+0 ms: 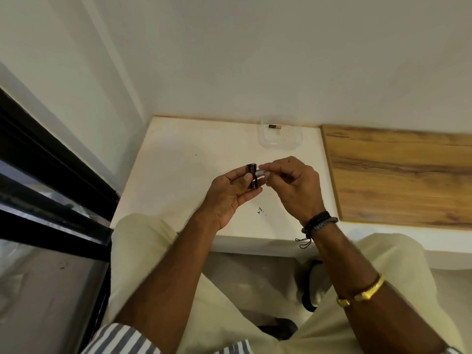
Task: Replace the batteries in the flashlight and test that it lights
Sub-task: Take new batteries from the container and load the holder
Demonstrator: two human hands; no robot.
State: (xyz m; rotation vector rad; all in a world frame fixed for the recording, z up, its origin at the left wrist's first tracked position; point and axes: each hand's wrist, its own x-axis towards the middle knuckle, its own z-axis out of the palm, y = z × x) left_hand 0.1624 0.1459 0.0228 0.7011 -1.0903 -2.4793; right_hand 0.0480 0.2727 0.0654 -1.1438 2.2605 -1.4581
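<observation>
My left hand (231, 194) grips a short black cylinder, the battery holder (252, 178), upright between thumb and fingers above the white table (178, 159). My right hand (293, 186) pinches a small white battery (262, 173) by one end; its other end touches the holder's side. A black-and-gold battery (274, 127) lies in a clear plastic container (281, 144) at the table's far edge. The flashlight body is not in view.
A wood-grain panel (398, 175) lies to the right of the white table. A white wall rises right behind it. A dark window frame (51, 159) runs along the left. My knees in pale trousers sit under the table's near edge.
</observation>
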